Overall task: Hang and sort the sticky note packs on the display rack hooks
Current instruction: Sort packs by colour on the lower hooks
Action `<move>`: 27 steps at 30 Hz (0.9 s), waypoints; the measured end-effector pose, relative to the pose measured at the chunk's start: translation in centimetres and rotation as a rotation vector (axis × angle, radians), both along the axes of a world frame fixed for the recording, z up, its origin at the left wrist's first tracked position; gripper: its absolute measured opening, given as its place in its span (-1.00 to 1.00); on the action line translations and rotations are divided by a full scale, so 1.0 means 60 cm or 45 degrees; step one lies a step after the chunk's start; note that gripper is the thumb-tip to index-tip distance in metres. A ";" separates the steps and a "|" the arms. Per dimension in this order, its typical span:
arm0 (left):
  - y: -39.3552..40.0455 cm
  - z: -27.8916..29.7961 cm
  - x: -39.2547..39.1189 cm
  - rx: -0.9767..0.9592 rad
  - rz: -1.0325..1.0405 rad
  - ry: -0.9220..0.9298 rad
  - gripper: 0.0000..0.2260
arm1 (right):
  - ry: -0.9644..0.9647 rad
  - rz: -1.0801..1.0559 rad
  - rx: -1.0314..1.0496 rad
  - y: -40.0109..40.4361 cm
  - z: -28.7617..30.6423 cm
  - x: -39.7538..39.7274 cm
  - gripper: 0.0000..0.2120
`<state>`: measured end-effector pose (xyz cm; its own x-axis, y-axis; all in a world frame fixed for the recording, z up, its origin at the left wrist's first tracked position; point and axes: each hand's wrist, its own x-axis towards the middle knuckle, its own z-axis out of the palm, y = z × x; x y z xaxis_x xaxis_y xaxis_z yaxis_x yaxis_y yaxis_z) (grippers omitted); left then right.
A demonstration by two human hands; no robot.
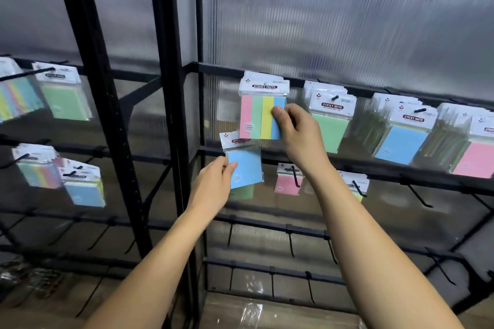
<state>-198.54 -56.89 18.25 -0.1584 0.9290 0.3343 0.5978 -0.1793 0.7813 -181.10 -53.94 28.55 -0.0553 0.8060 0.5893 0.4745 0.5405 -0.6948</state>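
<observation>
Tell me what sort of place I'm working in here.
Probably a shop or stockroom display. A black metal rack carries rows of hooks hung with sticky note packs, and the right hand grips a striped pack while the left hand holds a blue pack.

striped pink-green-yellow-blue pack, plain blue pack, black rack

"STICKY NOTE" reads in white on a dark band across the white header card of the four-colour striped pack at the frame's centre. The same words stand on the green pack to its right and the blue pack further right. Smaller print beneath is illegible.
</observation>
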 end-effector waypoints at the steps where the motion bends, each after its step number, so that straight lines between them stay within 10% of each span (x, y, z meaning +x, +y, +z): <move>1: -0.001 0.003 0.000 0.005 -0.001 0.003 -0.67 | 0.003 0.002 -0.002 0.007 0.002 -0.003 -0.64; 27: 0.020 -0.011 -0.007 -0.086 0.001 0.039 -0.75 | -0.001 -0.051 -0.155 0.063 -0.035 -0.010 -0.56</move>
